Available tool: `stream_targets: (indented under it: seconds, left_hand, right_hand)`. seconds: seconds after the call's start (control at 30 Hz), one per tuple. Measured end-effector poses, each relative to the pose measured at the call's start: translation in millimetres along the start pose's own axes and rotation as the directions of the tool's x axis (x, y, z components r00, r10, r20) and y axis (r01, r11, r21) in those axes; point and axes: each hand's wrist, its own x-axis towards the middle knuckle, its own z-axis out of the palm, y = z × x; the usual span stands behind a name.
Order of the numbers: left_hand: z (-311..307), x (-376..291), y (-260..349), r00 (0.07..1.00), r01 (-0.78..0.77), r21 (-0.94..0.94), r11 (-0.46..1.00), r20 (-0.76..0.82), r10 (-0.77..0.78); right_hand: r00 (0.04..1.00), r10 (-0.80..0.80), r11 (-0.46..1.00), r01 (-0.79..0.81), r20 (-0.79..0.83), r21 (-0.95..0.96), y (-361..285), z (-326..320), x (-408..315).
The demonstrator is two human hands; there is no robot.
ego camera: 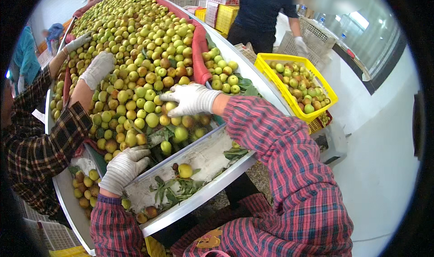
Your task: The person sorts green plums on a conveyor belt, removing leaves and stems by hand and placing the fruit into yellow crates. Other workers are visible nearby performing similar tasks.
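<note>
Green and reddish round fruit (135, 70) lies heaped on a long sorting table with a white metal rim (203, 202). My right hand (191, 99), in a white knit glove, rests with spread fingers on the fruit near the table's near end. Fruit shows under its fingertips; whether it grips one cannot be told. In a like glove, my left hand (125, 170) lies at the near left edge of the heap, over the divider, its fingertips partly hidden. Between the hands and my body runs a white trough (206, 155) with leaves (176, 191) and a yellowish fruit (185, 170).
At the left, a co-worker's gloved hands (98, 69) reach into the heap. A yellow plastic crate (291, 101) of fruit stands at the right. Behind it a person in dark clothing (261, 16) is beside stacked crates. Red cloth (200, 53) lines the heap's side.
</note>
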Motion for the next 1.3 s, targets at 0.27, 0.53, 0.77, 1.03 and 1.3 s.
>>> stream_targets:
  seconds: [0.27, 0.53, 0.77, 1.03, 1.3]
  left_hand:
    - [7, 5, -3, 0.995, -0.098, 0.067, 0.993, -0.031, 0.1]
    - [4, -4, -3, 1.0, -0.01, 0.045, 0.999, 0.022, 0.009]
    - [9, 2, -2, 0.995, -0.082, 0.022, 0.996, -0.052, 0.083]
    - [3, 4, -8, 0.996, -0.072, 0.075, 0.995, 0.051, 0.068]
    - [6, 3, -5, 0.996, -0.084, 0.028, 0.996, -0.029, 0.085]
  right_hand:
    - [0.852, 0.26, 0.955, -0.157, -0.454, 0.252, 90, -33, 89]
    - [0.926, 0.338, 0.941, -0.326, -0.168, 0.095, 77, -12, 138]
    - [0.976, 0.141, 0.971, -0.103, -0.166, 0.218, 81, 15, 97]
    - [0.972, 0.141, 0.989, -0.13, -0.19, 0.069, 1, -11, 47]
    - [0.861, -0.252, 0.968, 0.223, -0.441, -0.118, -117, 20, 165]
